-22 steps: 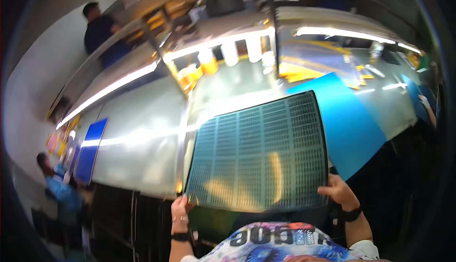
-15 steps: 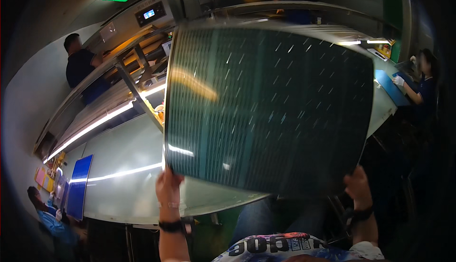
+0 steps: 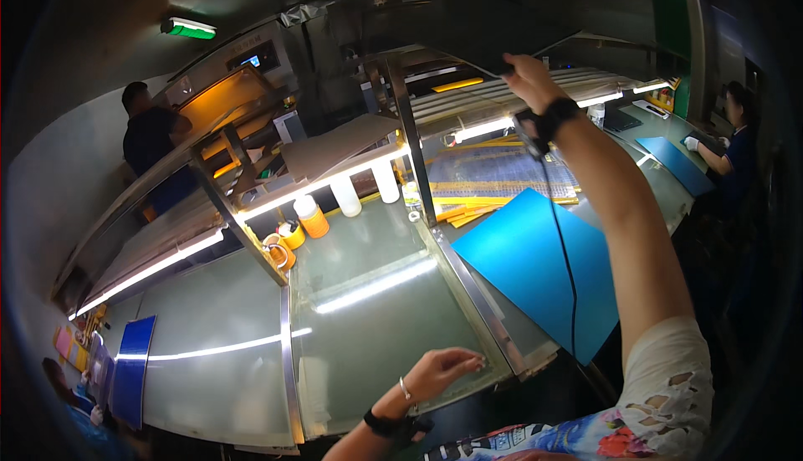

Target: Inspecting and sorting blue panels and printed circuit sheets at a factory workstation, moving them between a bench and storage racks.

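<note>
Far left, I see a blue sheet (image 3: pixel 134 369) lying at the edge of the pale green glass tabletop (image 3: pixel 217 319), and a person in dark clothes (image 3: pixel 150 143) standing behind the slanted shelf rack (image 3: pixel 251 168). A metal upright (image 3: pixel 238 227) rises from the table, with tape rolls (image 3: pixel 280 248) at its foot and an orange-based bottle (image 3: pixel 311 217) and two white bottles (image 3: pixel 345 196) lined up beneath a light strip.

My left hand (image 3: pixel 439 371) rests at the near edge of the glass panel (image 3: pixel 376 310), fingers loosely curled, fingertips on the metal rim, grasping nothing; a dark band sits on the wrist. The glass is smooth and glossy, reflecting the tube lights.

Further right, a matte blue rectangular sheet (image 3: pixel 535 268) lies flat, with a thin black cord (image 3: pixel 562 243) hanging across it from my raised arm. My right hand (image 3: pixel 527 76) is up high, closed on the edge of a large dark panel (image 3: pixel 468 26) held overhead. Far right, another person (image 3: pixel 736 135) works over a blue sheet.
</note>
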Demonstrator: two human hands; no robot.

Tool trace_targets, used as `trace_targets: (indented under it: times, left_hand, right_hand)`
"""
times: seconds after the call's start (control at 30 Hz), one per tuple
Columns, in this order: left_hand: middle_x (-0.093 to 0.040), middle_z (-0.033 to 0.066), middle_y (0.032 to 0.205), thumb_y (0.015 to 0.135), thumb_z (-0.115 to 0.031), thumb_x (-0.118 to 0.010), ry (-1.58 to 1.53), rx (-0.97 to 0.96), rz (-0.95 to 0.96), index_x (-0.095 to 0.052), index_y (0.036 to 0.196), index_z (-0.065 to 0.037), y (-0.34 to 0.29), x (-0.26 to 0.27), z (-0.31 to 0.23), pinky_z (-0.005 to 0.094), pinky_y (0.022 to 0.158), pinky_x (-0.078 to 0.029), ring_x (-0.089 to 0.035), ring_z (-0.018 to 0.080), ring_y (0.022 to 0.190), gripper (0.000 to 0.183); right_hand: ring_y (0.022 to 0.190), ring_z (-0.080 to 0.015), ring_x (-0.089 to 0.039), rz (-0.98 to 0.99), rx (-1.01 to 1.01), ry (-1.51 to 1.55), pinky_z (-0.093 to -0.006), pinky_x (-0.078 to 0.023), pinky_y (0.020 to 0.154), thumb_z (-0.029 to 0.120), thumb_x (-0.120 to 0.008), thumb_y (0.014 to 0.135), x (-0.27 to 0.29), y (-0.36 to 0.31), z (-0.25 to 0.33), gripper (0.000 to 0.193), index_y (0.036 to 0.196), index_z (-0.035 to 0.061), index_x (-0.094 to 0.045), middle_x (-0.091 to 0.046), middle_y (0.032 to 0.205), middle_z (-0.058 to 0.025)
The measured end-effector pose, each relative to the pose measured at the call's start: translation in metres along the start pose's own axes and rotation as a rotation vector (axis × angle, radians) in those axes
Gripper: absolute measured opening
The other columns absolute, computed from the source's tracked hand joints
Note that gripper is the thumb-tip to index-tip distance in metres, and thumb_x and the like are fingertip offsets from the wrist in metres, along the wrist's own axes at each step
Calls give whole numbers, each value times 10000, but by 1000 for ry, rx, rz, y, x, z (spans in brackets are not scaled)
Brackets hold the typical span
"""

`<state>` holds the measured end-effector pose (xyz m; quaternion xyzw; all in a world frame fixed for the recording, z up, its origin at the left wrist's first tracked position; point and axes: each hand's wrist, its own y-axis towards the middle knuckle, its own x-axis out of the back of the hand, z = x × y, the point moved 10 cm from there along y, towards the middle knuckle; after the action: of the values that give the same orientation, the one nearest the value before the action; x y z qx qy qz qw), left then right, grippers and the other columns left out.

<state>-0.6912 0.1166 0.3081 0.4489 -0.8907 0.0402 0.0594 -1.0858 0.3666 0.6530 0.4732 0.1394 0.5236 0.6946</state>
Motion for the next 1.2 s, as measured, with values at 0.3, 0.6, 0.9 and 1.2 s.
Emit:
trace_targets:
  times: [0.3, 0.6, 0.9, 1.2]
  left_hand:
    - [-647, 97, 1007, 915, -232, -540, -217, 195, -99, -580, 1115, 25, -17, 7, 64, 259, 863, -450, -595, 144, 965, 328]
    - [-533, 122, 1231, 934, -318, -483, -450, 317, 211, -459, 1256, 16, -7, -58, 74, 314, 951, -403, -518, 221, 1135, 465]
    - [-404, 171, 1351, 945, -452, -361, -699, 601, 131, -270, 1368, 3, -30, -124, 129, 384, 1002, -373, -437, 292, 1219, 628]
    - [-607, 138, 1025, 929, -272, -489, -1009, 482, -431, -476, 1117, -67, -69, -66, 176, 412, 743, -541, -623, 310, 933, 278]
  right_hand:
    - [1050, -302, -569, 885, -245, -139, -379, -458, 905, 308, -457, 922, -72, -118, -16, 425, 1249, 38, -475, -547, 1203, -177]
    - [1294, -357, -298, 1064, -892, -988, -432, -268, 1056, 567, -518, 797, 170, -466, -186, 788, 1389, 100, -290, -267, 1417, -209]
    - [1189, -384, -396, 938, -924, -860, -467, -361, 963, 497, -665, 724, 193, -533, -66, 851, 1340, 26, -315, -342, 1347, -238]
    - [969, -180, -581, 491, -1350, 452, -292, -441, 872, 341, -657, 820, 138, -618, 13, 485, 1123, -27, -566, -625, 1035, -105]
